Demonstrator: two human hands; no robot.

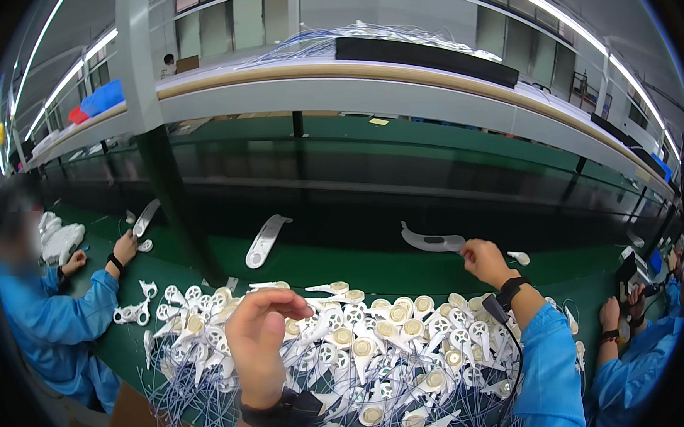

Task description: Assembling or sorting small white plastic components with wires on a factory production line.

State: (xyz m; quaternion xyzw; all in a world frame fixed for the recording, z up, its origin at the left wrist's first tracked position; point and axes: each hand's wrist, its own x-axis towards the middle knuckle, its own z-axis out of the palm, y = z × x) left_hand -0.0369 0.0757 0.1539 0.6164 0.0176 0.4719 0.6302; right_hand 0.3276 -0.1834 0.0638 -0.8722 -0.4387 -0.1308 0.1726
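Observation:
Out over the dark strip behind the bench, my right hand (487, 261) pinches the end of a curved white plastic part (435, 243). The part's narrow tip points left, away from my fingers. My left hand (262, 337) hovers above the near pile with its fingers loosely bent and the thumb apart, holding nothing. Beneath both arms spreads a heap of white plastic pieces (362, 348) with round cream discs and spoked wheels. Thin blue-grey wires (205, 398) trail from the heap toward me.
Another long white part (268, 242) lies on the dark strip, left of centre. A small white piece (519, 257) sits right of my right hand. Co-workers in blue sleeves (68, 309) work on both sides. A metal post (173, 199) and a shelf (397, 87) stand ahead.

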